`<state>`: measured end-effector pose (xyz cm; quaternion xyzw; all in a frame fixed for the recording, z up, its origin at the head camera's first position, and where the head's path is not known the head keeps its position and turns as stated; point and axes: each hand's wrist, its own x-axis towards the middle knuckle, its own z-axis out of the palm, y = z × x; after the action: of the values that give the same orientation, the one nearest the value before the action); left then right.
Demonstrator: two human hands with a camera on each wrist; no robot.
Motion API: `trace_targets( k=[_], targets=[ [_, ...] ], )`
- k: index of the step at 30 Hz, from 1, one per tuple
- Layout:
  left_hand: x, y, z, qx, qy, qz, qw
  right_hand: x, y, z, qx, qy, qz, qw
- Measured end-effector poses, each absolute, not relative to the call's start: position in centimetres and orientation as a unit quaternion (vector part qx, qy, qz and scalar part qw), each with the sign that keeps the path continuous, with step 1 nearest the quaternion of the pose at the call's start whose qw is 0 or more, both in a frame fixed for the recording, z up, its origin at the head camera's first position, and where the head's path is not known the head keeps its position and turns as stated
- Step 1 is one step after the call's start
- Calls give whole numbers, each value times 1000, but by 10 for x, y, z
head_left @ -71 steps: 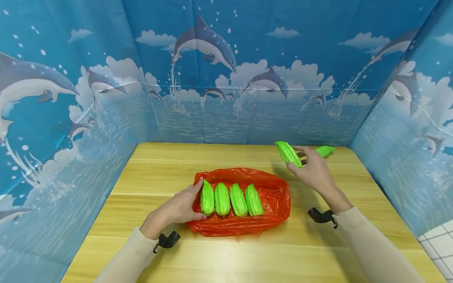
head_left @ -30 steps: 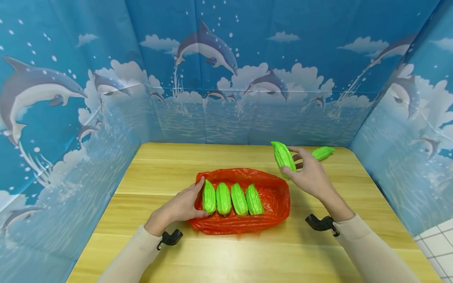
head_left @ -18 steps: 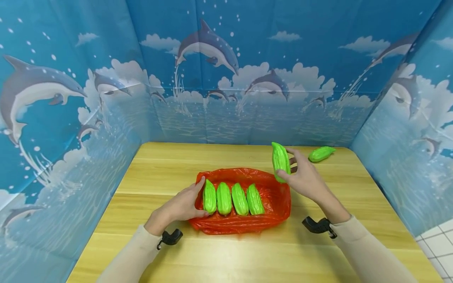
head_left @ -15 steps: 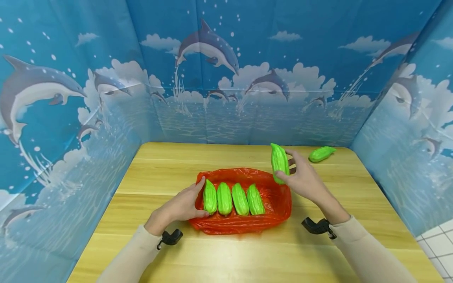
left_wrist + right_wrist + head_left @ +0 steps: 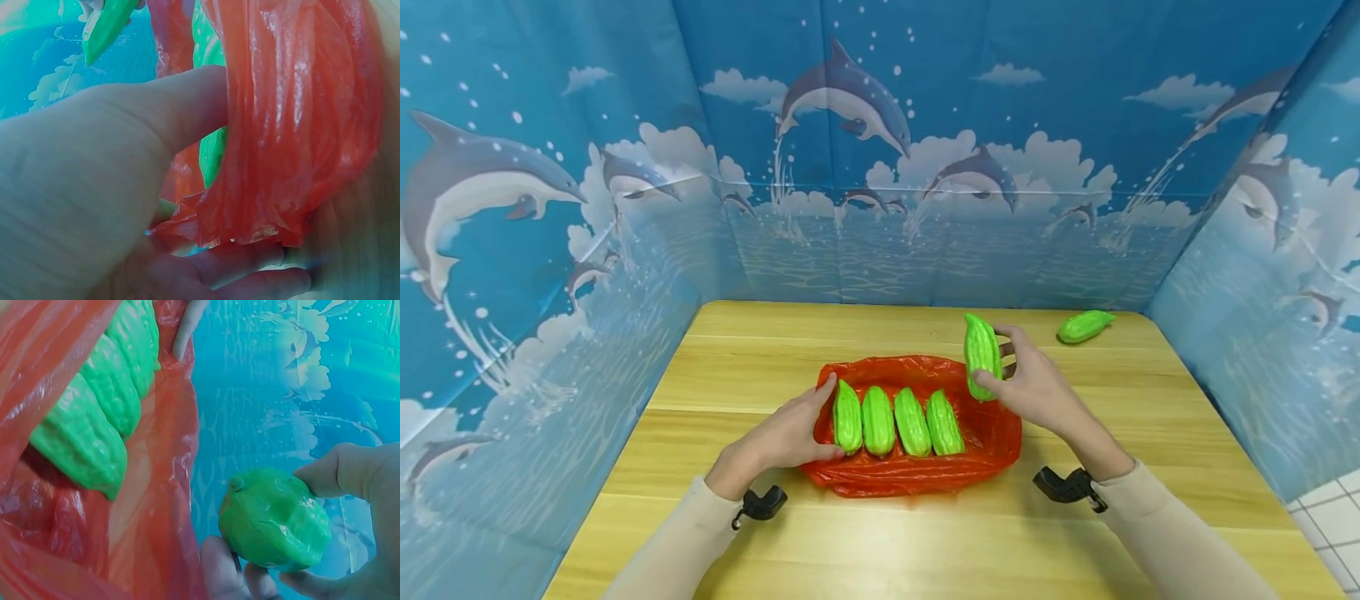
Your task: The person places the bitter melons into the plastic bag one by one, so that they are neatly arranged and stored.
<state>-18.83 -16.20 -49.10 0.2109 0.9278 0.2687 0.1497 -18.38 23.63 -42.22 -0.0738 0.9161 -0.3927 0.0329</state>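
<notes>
Blue cloth printed with dolphins and clouds hangs on the left, back and right of a pale wooden table, and white tiles show at the lower right. Near the middle of the table, a crinkled red plastic bag lies with its mouth open. Four green gourds sit inside in a row from its left end, and bare red plastic shows to their right. All are bright green, ridged and glossy, each tapering to a tip. A held gourd, tip up, is raised by the bag's back right rim, and a spare gourd lies on its side at the table's far right corner. At the left, the left hand pinches the bag's end — thumb inside, fingers outside. At the right, the right hand grips the held gourd between thumb and curved fingers.
</notes>
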Motion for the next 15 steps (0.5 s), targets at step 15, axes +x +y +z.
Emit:
trace_targets(
  k=[15],
  targets=[
    [-185,-166,-491,211,927,276,142,-185,217,-425,-128,916,-378,45]
  ],
)
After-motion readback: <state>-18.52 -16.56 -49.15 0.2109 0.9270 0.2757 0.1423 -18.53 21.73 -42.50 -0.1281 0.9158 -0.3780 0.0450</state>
